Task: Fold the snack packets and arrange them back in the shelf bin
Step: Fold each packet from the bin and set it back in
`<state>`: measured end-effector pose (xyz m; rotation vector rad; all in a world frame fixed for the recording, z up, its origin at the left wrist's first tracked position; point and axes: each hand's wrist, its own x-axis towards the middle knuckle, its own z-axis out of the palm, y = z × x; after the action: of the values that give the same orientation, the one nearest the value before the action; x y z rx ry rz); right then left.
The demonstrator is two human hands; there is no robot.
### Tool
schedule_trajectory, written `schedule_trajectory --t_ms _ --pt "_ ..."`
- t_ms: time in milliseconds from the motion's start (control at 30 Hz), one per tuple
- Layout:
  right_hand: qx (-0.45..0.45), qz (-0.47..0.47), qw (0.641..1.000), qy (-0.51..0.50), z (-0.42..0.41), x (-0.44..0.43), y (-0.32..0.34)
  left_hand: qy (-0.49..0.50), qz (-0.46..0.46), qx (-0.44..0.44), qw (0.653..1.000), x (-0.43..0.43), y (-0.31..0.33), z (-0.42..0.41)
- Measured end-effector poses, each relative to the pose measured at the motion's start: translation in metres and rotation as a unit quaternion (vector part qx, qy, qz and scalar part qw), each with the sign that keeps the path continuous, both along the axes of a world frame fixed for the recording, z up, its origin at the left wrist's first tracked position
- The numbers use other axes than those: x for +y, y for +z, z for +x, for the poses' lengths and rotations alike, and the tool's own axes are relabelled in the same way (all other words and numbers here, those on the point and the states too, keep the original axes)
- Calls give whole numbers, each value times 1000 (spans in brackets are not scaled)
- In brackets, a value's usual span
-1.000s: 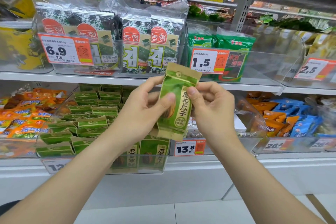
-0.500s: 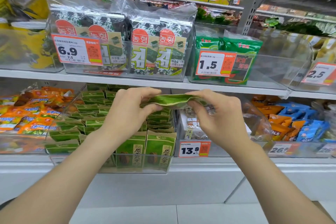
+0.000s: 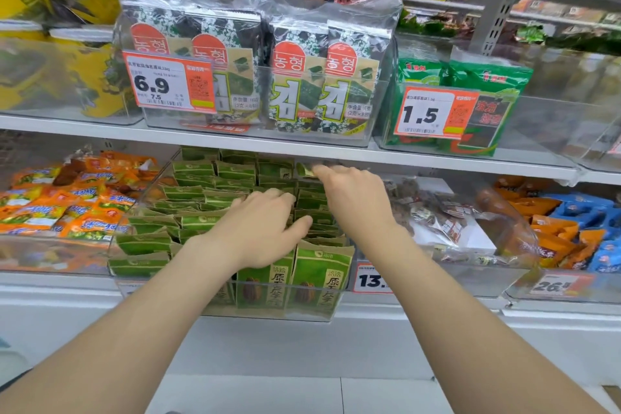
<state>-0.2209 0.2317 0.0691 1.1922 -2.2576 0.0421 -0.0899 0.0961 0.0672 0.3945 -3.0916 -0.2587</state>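
Observation:
A clear shelf bin on the lower shelf holds several green snack packets, most folded flat in rows, with two upright at the front. My right hand reaches to the back right of the bin, just under the upper shelf edge. Its fingertips pinch a folded green packet there. My left hand lies over the middle rows with relaxed fingers, resting on the packet tops and holding nothing.
Orange packets fill the bin to the left. A bin of mixed clear-wrapped snacks sits on the right, with orange and blue packs beyond it. Seaweed packs and price tags stand on the upper shelf.
The packet was upright in both hands, then folded flat between them. Now both hands have moved forward into the bin, the right carrying the folded packet to the back; the left let go.

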Motion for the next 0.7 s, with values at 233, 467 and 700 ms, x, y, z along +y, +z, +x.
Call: schedule_trajectory --t_ms 233,467,700 --pt "-36 82 992 -89 -18 -44 0 -17 -3 -23 1000 -3 -6 -3" --pt "-213 162 957 -113 -44 -60 -7 -20 -1 -14 1000 -5 -8 -5" --pt "-168 42 982 -73 -46 -59 -3 -20 1 -7 1000 -3 -11 -1"
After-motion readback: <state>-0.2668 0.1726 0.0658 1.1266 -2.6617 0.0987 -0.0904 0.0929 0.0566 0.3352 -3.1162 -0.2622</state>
